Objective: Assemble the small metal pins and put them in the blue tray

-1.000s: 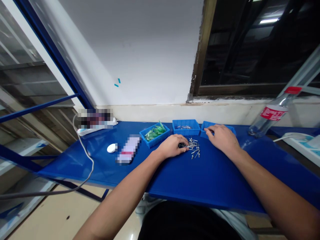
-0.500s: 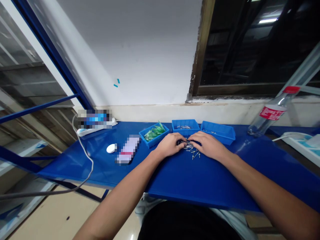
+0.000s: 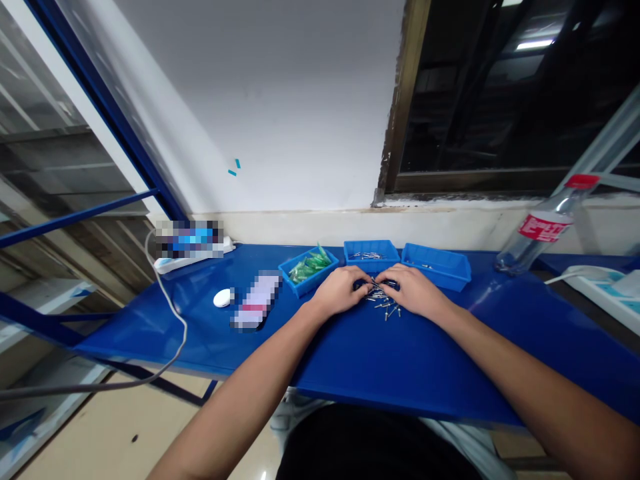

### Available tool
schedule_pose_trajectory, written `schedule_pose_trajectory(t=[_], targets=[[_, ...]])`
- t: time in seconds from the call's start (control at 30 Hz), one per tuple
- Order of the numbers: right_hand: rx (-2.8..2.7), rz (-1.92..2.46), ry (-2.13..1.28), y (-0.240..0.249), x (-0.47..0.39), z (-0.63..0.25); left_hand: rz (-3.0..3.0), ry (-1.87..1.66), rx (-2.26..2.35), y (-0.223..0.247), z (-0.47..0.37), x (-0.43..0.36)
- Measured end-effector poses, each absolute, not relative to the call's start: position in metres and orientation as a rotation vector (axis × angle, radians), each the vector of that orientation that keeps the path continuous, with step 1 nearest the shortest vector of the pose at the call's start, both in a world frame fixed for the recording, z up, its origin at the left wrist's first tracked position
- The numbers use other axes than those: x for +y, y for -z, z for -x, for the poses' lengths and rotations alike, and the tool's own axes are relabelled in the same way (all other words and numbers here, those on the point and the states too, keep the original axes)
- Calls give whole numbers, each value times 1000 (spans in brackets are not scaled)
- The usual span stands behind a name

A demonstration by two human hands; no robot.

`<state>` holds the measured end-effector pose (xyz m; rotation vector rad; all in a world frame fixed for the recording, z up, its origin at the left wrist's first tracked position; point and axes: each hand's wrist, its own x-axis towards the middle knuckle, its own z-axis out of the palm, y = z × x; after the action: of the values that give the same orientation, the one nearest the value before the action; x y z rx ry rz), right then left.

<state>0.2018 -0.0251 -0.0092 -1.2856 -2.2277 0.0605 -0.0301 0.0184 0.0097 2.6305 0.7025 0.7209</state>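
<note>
Fingers (image 3: 357,273) of the left hand (image 3: 339,292) and right hand (image 3: 417,292) curl, narrowly spaced, over metal rivets (image 3: 385,305) heaped on the worktop (image 3: 383,360); whether they pinch any is hidden. Rivets look light, stiff, slick, probably best taken by the shank.

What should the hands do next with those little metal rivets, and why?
I'd guess the right hand should pinch one rivet and lift it away from the pile of rivets. They lie crossed over each other in a loose heap, and its fingertips are at the heap, close to those of the left hand.
</note>
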Motion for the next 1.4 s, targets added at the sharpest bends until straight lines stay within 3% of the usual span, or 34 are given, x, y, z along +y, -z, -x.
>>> schedule_pose_trajectory(t=[0.67,1.4], targets=[[-1940,1136,-171,-14,-47,-183,-2398,-827,729,-22,25,5],[-1856,1178,-256,1,-43,-178,-2048,-943,739,-6,21,13]])
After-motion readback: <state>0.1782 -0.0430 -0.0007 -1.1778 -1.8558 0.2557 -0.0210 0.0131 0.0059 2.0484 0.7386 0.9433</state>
